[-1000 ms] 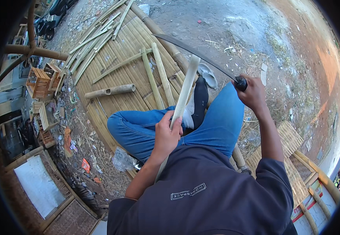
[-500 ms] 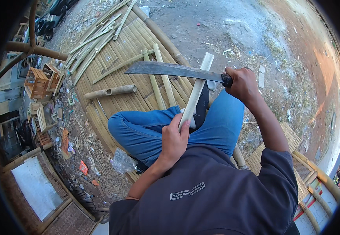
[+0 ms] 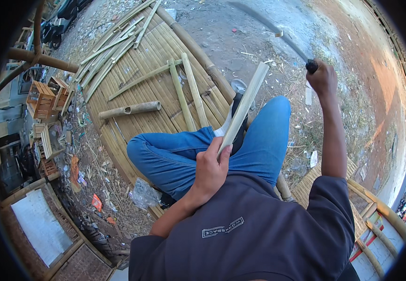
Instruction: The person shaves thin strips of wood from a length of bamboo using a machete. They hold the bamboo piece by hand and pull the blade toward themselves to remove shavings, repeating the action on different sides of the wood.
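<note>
My left hand (image 3: 211, 168) is closed round the lower end of a pale split bamboo strip (image 3: 247, 104), which slants up and to the right above my legs. Out to the right, my right hand (image 3: 322, 78) grips the dark handle of a machete (image 3: 301, 52). Its long blade points up and left, smeared by motion, away from the strip. A small pale chip (image 3: 278, 34) shows against the blade; whether it is in the air or touching I cannot tell.
I sit on a bamboo-slat platform (image 3: 132, 86). On it lie a bamboo tube (image 3: 130, 110) with a hole, several loose strips (image 3: 114, 49) in a pile, and a clear plastic bag (image 3: 145, 194) by my knee. Wooden crates (image 3: 40, 99) stand at the left; littered ground surrounds the platform.
The machete has swung from across the strip up and to the right, with my right arm stretched outward. The strip's top end has tilted slightly right. My left hand keeps its hold.
</note>
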A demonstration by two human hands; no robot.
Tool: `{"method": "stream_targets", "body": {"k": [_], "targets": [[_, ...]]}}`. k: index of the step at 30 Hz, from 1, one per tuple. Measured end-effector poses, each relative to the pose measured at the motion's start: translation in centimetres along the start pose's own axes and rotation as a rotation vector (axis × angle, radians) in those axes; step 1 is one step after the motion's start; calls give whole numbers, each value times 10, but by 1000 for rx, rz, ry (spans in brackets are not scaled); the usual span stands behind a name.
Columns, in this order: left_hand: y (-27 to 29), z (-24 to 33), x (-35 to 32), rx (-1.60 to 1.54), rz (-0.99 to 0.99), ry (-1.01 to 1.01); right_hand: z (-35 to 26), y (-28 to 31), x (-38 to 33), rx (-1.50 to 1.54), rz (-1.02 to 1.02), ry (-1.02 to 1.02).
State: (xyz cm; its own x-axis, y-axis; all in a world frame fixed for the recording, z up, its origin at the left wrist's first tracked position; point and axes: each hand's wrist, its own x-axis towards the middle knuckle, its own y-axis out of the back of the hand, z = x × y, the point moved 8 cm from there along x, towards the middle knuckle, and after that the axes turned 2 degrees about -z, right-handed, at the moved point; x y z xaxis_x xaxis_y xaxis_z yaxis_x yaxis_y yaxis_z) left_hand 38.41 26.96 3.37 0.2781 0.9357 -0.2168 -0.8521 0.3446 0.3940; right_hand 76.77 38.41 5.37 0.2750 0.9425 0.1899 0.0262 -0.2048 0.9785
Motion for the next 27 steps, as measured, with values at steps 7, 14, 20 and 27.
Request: {"method": "stream_targets", "body": {"k": [7, 14, 20, 27], "targets": [[23, -12, 16, -247, -24, 106, 209, 12, 9, 125, 93, -537], [8, -2, 40, -596, -260, 172, -29, 32, -37, 483, -26, 21], [3, 4, 36, -669, -296, 130, -121, 14, -91, 736, -137, 223], [7, -5, 33, -757, -243, -13, -103, 9, -81, 714, -119, -24]]}}
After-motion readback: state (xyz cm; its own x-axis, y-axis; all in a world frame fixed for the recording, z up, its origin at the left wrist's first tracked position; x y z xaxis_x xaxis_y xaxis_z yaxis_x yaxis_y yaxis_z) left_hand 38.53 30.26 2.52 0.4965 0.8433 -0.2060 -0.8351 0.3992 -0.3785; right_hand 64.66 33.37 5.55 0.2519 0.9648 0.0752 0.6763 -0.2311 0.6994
